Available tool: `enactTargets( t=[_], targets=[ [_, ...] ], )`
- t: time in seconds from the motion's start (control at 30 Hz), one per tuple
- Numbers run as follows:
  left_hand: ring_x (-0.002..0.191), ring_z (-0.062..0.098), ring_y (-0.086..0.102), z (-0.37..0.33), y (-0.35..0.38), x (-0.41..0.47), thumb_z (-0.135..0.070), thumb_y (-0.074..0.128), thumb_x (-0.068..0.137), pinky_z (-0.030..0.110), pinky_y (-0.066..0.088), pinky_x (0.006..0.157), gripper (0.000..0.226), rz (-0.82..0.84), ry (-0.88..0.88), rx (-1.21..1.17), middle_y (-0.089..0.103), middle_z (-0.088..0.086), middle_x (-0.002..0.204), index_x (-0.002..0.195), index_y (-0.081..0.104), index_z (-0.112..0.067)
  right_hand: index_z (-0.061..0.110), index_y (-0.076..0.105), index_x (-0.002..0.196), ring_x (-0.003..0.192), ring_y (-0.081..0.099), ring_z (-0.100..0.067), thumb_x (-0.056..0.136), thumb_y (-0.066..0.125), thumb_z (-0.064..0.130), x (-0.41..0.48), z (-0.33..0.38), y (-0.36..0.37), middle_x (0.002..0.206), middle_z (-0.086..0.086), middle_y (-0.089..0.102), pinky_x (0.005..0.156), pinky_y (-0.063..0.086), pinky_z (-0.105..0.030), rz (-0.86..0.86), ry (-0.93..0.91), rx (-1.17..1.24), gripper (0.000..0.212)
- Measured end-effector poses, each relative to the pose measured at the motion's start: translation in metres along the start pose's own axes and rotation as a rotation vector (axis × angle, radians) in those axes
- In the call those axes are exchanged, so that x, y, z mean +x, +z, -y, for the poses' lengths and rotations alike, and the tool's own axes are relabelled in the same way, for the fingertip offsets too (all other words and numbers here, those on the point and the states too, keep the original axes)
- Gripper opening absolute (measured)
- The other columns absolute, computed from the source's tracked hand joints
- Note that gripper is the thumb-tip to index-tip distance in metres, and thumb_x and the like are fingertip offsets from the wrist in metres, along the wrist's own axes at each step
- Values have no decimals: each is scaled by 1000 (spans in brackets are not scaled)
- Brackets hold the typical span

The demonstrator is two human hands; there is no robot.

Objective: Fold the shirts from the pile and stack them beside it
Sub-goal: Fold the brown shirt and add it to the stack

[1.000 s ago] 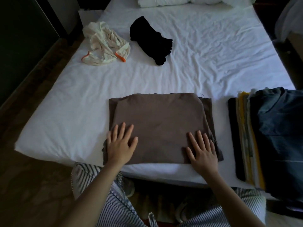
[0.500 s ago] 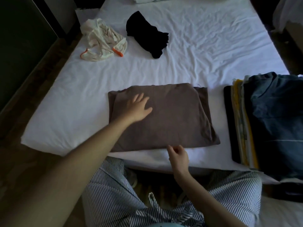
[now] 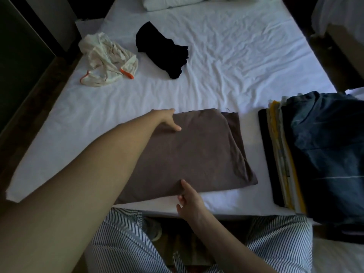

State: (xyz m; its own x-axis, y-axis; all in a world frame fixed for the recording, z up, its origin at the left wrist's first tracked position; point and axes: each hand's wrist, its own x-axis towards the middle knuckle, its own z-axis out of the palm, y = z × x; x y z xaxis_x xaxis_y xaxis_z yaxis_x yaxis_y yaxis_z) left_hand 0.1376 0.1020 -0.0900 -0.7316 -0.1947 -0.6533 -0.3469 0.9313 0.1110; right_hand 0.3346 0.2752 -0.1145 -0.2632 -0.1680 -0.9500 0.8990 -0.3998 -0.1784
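A brown shirt (image 3: 206, 154), folded into a rectangle, lies on the white bed (image 3: 236, 56) in front of me. My left hand (image 3: 167, 121) reaches across to its far left edge, thumb on top, and grips the fabric there. My right hand (image 3: 189, 198) pinches the middle of the near edge, thumb on top and fingers curled beneath. To the right stands a stack of folded shirts (image 3: 319, 154) with a dark blue one on top. Two unfolded shirts lie at the back left, one cream (image 3: 106, 60) and one black (image 3: 163, 50).
A white pillow (image 3: 173, 2) sits at the head of the bed. Dark floor runs along the left side, and the bed's near edge is at my striped trousers (image 3: 126, 243). A piece of furniture stands at the far right.
Both hands lay flat on the brown shirt a second ago. The left hand has since moved up to the far edge, and the right hand has dropped to the near edge and taken hold.
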Motion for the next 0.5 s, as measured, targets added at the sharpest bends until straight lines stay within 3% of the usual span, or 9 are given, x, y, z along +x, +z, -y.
enactTargets(
  t=[0.1,0.27,0.4,0.5],
  targets=[
    [120,26,50,-5,5,5,-54,66,80,38,39,101,65,-46,54,-42,51,7,134,131,50,-17,6,47,131,131,41,-21,89,63,21,-1,-3,-2,141,-7,47,108,25,-34,17,-16,30,47],
    [94,22,57,-11,-11,-7,-34,68,85,30,43,78,37,5,127,-158,59,6,113,114,59,-13,6,45,132,131,42,-19,93,58,21,-9,1,-10,137,-4,51,112,19,-39,24,-60,12,44],
    [96,23,64,-2,-50,-30,-28,70,84,35,52,86,31,90,183,-333,65,6,109,109,60,-12,8,50,126,124,47,-21,92,59,21,-18,13,-17,125,-2,56,106,30,-38,52,-178,-1,37],
    [102,20,64,13,-72,-50,-22,68,86,31,48,94,32,45,224,-557,67,4,110,115,60,-10,16,57,106,107,56,-19,94,55,17,-28,46,-24,109,-1,63,94,44,-32,114,-418,-33,13]
  ],
)
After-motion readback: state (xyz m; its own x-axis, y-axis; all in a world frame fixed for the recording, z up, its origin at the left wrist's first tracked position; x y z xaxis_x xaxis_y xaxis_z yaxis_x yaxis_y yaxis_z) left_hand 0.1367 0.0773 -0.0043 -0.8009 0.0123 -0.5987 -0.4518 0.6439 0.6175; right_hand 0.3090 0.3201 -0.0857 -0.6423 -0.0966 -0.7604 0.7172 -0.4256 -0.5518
